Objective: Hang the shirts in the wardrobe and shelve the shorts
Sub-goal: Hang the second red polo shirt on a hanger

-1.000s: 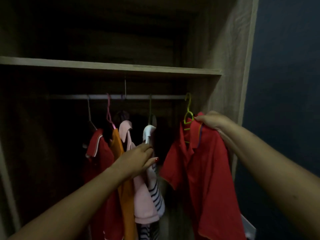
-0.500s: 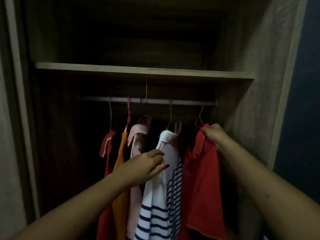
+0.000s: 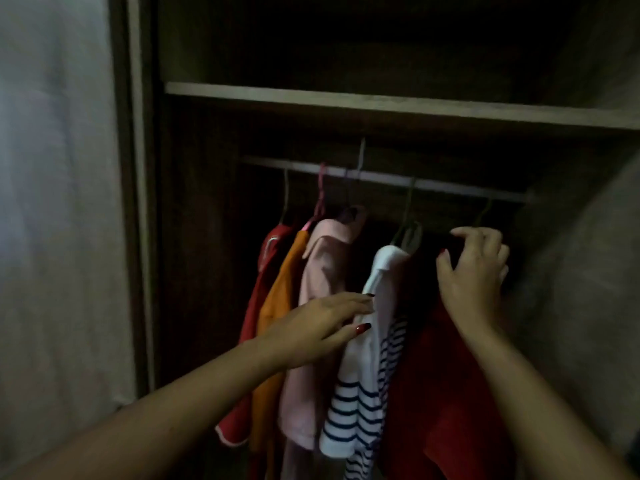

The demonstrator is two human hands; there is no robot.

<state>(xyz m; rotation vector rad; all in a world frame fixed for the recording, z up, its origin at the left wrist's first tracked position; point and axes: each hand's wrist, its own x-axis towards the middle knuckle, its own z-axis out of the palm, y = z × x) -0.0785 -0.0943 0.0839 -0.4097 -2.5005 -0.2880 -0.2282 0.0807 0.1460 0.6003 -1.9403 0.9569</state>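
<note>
Inside the dark wardrobe a rail [image 3: 381, 177] carries several shirts on hangers: a red one [image 3: 258, 299], an orange one [image 3: 278, 299], a pink one [image 3: 325, 271], a white shirt with navy stripes [image 3: 356, 396] and, furthest right, another red shirt [image 3: 443, 393]. My left hand [image 3: 322, 327] pinches the front edge of the striped shirt between thumb and fingers. My right hand [image 3: 474, 268] curls over the top of the right red shirt, just under its green hanger hook [image 3: 484, 213], which sits on the rail. No shorts are in view.
A wooden shelf [image 3: 381, 103] spans the wardrobe above the rail, with a dark compartment over it. The wardrobe's left frame [image 3: 138, 202] stands beside a pale wall [image 3: 59, 237]. The right side panel [image 3: 581, 306] is close to my right hand.
The right red shirt went from outside the wardrobe onto the rail's right end. My right hand stays at its top; my left hand still holds the striped shirt. The view shifted closer.
</note>
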